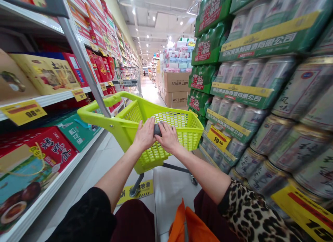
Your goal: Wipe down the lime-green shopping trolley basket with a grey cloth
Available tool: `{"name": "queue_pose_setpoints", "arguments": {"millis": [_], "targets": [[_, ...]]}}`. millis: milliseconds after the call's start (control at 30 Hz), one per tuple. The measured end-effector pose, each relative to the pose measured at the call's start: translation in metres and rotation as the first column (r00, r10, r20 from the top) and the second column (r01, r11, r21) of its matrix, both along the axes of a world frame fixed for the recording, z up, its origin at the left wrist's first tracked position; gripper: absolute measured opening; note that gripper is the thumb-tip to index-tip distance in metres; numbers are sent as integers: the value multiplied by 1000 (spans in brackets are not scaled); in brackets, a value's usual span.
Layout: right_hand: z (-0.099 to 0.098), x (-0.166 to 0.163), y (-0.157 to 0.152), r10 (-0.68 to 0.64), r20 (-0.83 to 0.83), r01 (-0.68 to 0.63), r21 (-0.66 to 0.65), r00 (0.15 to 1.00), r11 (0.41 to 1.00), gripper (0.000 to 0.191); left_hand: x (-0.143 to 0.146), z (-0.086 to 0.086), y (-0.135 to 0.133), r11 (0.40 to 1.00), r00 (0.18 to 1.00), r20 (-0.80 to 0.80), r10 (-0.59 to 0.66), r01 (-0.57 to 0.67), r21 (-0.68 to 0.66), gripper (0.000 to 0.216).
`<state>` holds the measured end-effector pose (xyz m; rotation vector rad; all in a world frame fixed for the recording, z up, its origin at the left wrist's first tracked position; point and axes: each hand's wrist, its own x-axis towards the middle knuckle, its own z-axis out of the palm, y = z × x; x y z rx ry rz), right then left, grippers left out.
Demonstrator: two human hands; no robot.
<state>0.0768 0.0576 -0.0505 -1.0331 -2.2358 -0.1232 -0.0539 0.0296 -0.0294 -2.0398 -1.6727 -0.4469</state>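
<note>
A lime-green plastic shopping cart (179, 139) with a perforated basket stands in front of my knees. Both hands meet at the near side of its basket, around a small dark grey rounded piece (157, 129). Fingers of my left hand (146, 132) curl against the piece from the left. On its other side, my right hand (168, 135) closes over it, with the thumbs nearly touching below. Whether this piece belongs to the cart or is separate, I cannot tell. Nothing else shows inside the visible part of the basket.
Shelves with gift boxes (49, 73) line the left side. Stacked beer can packs (241, 92) rise close on the right. Farther along are wet wipes cartons (177, 82) and a wire cart (128, 78). A yellow floor sign (145, 189) lies under the green cart.
</note>
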Motion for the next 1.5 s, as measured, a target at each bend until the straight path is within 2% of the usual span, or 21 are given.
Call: {"name": "queue_pose_setpoints", "arguments": {"millis": [133,267,600,733,867,967,1033,1167,1333,1433,1500], "targets": [[2,-16,3,-86,21,86,-6,996,996,53,-10,2,-11,1000,998,-54,30,-30,-5,70],[-4,-7,14,-87,24,86,19,996,996,42,-12,0,-11,1000,996,-89,19,-19,-1,65],[-33,97,52,-225,34,223,64,974,973,41,-19,-3,-8,1000,994,-109,14,-17,-18,62],[-37,115,61,-304,9,303,58,952,951,40,-17,-1,-9,999,992,-123,28,-34,-41,63],[-39,102,65,-311,-32,313,58,950,948,42,-13,4,-9,996,990,-131,45,-54,-66,63],[-40,84,65,-231,-30,233,84,972,969,43,-19,10,-7,990,984,-178,31,-54,-127,65],[-40,77,66,-172,-37,175,104,984,979,42,-29,12,-8,989,977,-208,56,-82,-120,65],[-45,87,75,-146,-72,154,127,987,980,42,-51,12,-12,988,967,-204,152,-153,11,61],[-50,102,86,-240,-121,251,88,963,964,40,-61,12,-10,995,973,-209,98,-97,16,52],[-48,83,80,-216,-150,228,63,965,972,40,-61,15,-6,997,980,-186,74,-73,12,50],[-46,61,69,-126,-146,137,69,981,988,41,-61,16,-5,997,983,-170,72,-71,12,49]]}}
